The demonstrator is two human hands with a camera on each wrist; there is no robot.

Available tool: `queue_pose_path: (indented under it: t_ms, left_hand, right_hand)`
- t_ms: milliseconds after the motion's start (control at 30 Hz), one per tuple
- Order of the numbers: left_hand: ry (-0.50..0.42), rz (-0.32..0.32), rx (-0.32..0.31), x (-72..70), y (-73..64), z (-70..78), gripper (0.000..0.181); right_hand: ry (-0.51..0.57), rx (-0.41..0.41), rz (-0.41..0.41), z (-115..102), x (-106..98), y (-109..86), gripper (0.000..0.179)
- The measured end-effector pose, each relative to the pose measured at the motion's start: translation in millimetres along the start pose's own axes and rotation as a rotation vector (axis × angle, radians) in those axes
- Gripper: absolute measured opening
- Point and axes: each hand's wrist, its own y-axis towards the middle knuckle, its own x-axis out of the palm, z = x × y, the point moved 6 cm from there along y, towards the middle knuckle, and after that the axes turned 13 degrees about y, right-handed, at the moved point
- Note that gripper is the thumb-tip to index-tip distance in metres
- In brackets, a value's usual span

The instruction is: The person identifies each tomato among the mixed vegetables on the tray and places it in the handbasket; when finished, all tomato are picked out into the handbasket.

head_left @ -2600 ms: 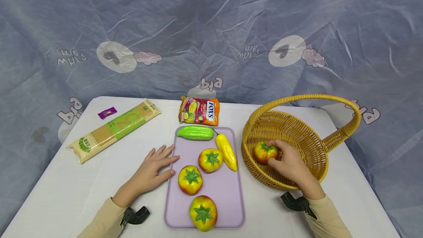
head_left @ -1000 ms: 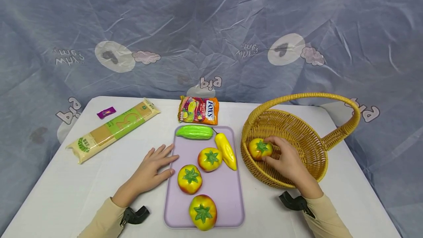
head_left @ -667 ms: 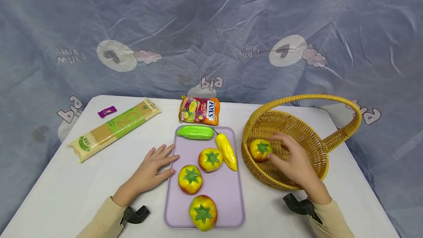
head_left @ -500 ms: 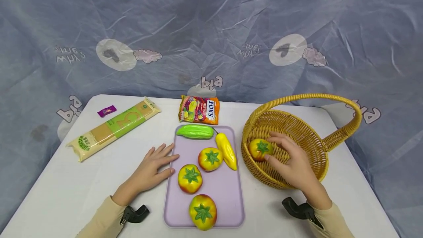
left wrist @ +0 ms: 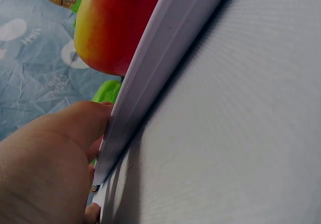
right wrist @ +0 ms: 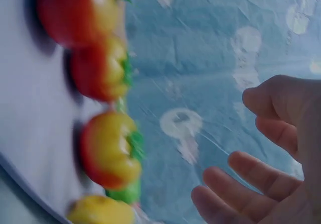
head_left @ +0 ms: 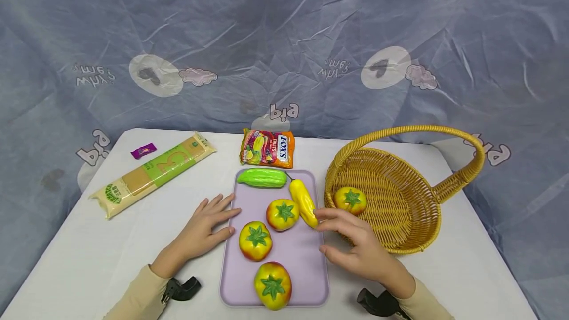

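My left hand (head_left: 204, 228) lies with fingers spread, its fingertips on the left rim of a lilac tray (head_left: 306, 270). In the left wrist view its thumb (left wrist: 85, 121) touches the tray's side. My right hand (head_left: 355, 241) is over the tray's right edge, fingers parted and holding nothing. Its fingertips are close to the lower end of a yellow pepper (head_left: 302, 199); contact is unclear. On the tray lie three yellow-red tomatoes with green leafy tops, a middle tomato (head_left: 255, 241), a near tomato (head_left: 273, 285) and a far tomato (head_left: 282, 214), plus a green pepper-like vegetable (head_left: 262, 178).
A wicker basket (head_left: 426, 231) with a tall handle stands right of the tray, with one tomato (head_left: 350, 200) inside at its left. Behind the tray lies a candy bag (head_left: 267, 149). A long noodle packet (head_left: 155, 174) and a small purple wrapper (head_left: 143, 150) lie at the left.
My right hand, which held the tomato in the basket, moved it left there and let go. The hand has come out leftward to the tray's right edge. My left hand has stayed put.
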Motion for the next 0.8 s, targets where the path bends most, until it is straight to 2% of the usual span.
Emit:
queue_pose_path:
  t_ms: [100, 200, 333, 600, 800]
  left_hand:
    - [0.000, 0.001, -0.001, 0.5, -0.1, -0.6, 0.045]
    - [-0.001, 0.002, -0.001, 0.9, -0.3, -1.0, 0.045]
    - [0.001, 0.004, 0.000, 0.7, -0.8, -1.2, 0.045]
    - [-0.001, -0.003, -0.004, 0.3, -1.4, -1.3, 0.045]
    - [0.002, -0.003, -0.005, 0.2, -1.2, -0.9, 0.045]
  right_hand:
    - [0.007, -0.013, -0.057, 1.1, 15.2, -0.7, 0.031]
    - [0.023, -0.062, -0.093, -0.3, 28.2, -1.3, 0.028]
    - [0.054, -0.092, -0.157, -2.3, 43.6, -4.3, 0.031]
    - [0.155, -0.014, -0.312, -1.5, 69.6, -13.9, 0.051]
    - [0.211, 0.054, -0.389, 1.2, 85.1, -22.4, 0.058]
